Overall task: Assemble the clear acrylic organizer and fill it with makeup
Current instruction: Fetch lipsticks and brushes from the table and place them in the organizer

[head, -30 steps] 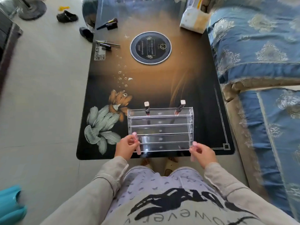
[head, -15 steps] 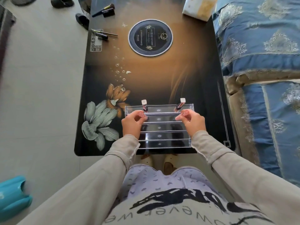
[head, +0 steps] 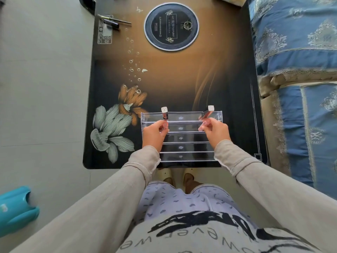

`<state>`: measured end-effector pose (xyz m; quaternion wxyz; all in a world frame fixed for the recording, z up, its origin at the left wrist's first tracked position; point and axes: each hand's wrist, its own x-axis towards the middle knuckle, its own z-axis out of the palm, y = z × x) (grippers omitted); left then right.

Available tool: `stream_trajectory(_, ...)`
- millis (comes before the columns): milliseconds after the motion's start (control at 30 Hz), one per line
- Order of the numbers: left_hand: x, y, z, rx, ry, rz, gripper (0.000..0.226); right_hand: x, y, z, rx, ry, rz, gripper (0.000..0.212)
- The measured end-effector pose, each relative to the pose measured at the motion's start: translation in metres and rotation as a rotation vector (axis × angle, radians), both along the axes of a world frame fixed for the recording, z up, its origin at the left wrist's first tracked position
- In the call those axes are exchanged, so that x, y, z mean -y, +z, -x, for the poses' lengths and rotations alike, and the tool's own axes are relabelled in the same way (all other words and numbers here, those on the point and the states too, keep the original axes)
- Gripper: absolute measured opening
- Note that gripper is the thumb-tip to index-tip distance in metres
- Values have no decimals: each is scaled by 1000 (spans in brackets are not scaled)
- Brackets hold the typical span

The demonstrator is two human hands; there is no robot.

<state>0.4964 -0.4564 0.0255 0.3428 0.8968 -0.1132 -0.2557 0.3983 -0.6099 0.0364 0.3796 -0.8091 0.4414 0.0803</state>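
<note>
The clear acrylic organizer (head: 182, 147), with several stepped rows, stands at the near edge of the dark flower-printed table (head: 164, 79). Two lip tubes with white caps stand in its back row, one at the left (head: 164, 113) and one leaning at the right (head: 207, 113). My left hand (head: 154, 134) pinches a small pink tube (head: 165, 125) over the left end of the second row from the back. My right hand (head: 217, 131) pinches another pink tube (head: 202, 127) over that row's right end. Both tubes are mostly hidden by my fingers.
A round black disc (head: 171, 26) lies at the far middle of the table, and thin makeup pencils (head: 113, 21) at the far left. A blue patterned sofa (head: 295, 52) runs along the right side. A teal object (head: 14, 210) lies on the floor at the left.
Both hands, each with a pink tube, have moved from the organizer's front corners up to its second row from the back. The view has tilted down and closer.
</note>
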Motion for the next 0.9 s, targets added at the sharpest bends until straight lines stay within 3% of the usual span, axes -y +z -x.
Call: stream_trajectory(900,0,-7,-4,-6,-88,-61,21,3,-3,2,-27,54,-24,22)
